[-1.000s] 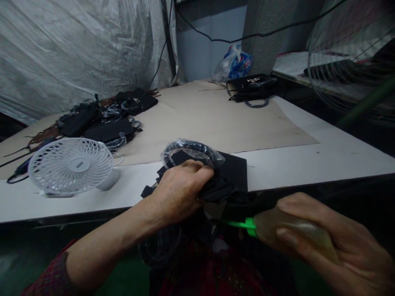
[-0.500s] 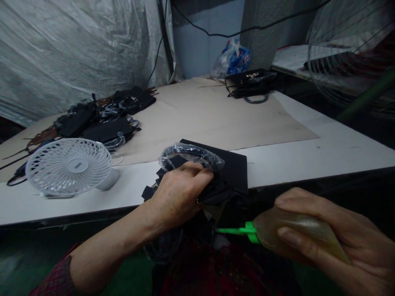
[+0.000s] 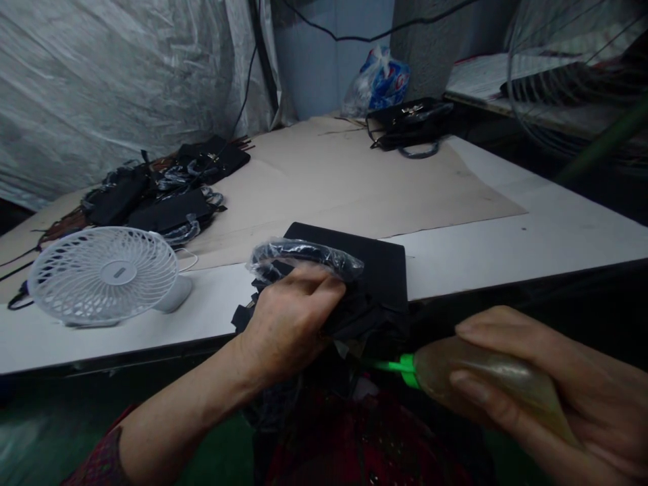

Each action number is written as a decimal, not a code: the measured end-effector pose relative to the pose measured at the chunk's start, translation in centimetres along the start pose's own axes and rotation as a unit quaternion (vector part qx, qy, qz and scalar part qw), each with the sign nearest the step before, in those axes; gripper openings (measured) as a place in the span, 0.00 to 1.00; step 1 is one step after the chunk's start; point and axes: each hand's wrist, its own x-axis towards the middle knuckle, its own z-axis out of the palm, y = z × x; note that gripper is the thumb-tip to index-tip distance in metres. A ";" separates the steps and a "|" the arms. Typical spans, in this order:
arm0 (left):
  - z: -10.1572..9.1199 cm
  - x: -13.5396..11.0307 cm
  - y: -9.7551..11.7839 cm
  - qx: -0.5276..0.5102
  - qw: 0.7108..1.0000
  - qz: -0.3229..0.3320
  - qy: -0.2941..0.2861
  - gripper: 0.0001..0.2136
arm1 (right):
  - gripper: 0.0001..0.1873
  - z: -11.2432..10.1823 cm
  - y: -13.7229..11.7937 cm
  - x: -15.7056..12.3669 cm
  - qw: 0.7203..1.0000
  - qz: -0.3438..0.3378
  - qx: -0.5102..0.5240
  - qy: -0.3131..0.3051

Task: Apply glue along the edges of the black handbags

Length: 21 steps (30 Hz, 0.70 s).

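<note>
My left hand (image 3: pixel 288 317) grips a black bag (image 3: pixel 374 270) at the near edge of the white table (image 3: pixel 506 256), fingers wrapped around bunched black material beside its plastic-wrapped handle (image 3: pixel 304 253). My right hand (image 3: pixel 547 398) is closed around a soft translucent squeeze bottle (image 3: pixel 486 381) with a green nozzle (image 3: pixel 397 366). The nozzle tip points left at the underside of the bag, just below the table edge. Whether the tip touches the material is hidden.
A small white desk fan (image 3: pixel 104 273) stands at the near left. A pile of black bags (image 3: pixel 162 196) lies behind it on a brown sheet (image 3: pixel 354 189). More black bags (image 3: pixel 410 121) and a blue-white plastic bag (image 3: pixel 379 84) sit at the back. A large wire fan guard (image 3: pixel 572 81) is at right.
My view has shifted slightly, so everything sits a little lower and left. The bottle's green nozzle has stayed by the bag's underside. Both hands keep their grips.
</note>
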 end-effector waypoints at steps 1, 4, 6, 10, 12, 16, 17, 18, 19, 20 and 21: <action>0.0 -0.1 0.1 -0.001 1.000 0.000 -0.001 0.09 | 0.09 0.1 0.0 -0.1 1.000 0.000 0.003 -0.007; -0.1 -0.4 0.1 -0.007 1.000 0.001 -0.015 0.10 | 0.08 0.2 -0.2 -0.1 0.999 -0.003 -0.001 -0.035; -0.2 -0.4 0.1 -0.009 1.000 0.001 -0.019 0.10 | 0.07 0.3 -0.4 0.0 0.999 -0.007 -0.015 -0.034; -0.3 -0.3 0.0 -0.010 1.000 0.001 -0.021 0.10 | 0.07 0.3 -0.6 -0.2 0.999 -0.021 -0.021 -0.019; -0.2 -0.3 0.0 -0.012 1.000 0.001 -0.022 0.10 | 0.09 0.3 -0.6 -0.5 0.999 -0.027 -0.015 -0.026; -0.3 -0.2 0.3 -0.002 1.000 0.003 -0.014 0.08 | 0.06 0.5 -0.5 -0.3 0.998 -0.024 -0.058 -0.020; -0.4 -0.2 0.3 0.001 1.000 0.004 -0.015 0.07 | 0.05 0.5 -0.5 -0.1 0.997 -0.025 -0.068 -0.018; -0.4 -0.2 0.4 0.003 1.000 0.006 -0.016 0.07 | 0.05 0.5 -0.6 0.1 0.997 -0.029 -0.071 -0.015; -0.4 -0.2 0.4 0.004 1.000 0.008 -0.016 0.06 | 0.05 0.5 -0.6 0.2 0.997 -0.037 -0.068 -0.015; -0.4 -0.3 0.5 0.005 1.000 0.009 -0.015 0.06 | 0.06 0.5 -0.7 0.4 0.997 -0.044 -0.065 -0.017; -0.4 -0.3 0.5 0.006 1.000 0.009 -0.013 0.06 | 0.06 0.4 -0.8 0.4 0.997 -0.050 -0.064 -0.020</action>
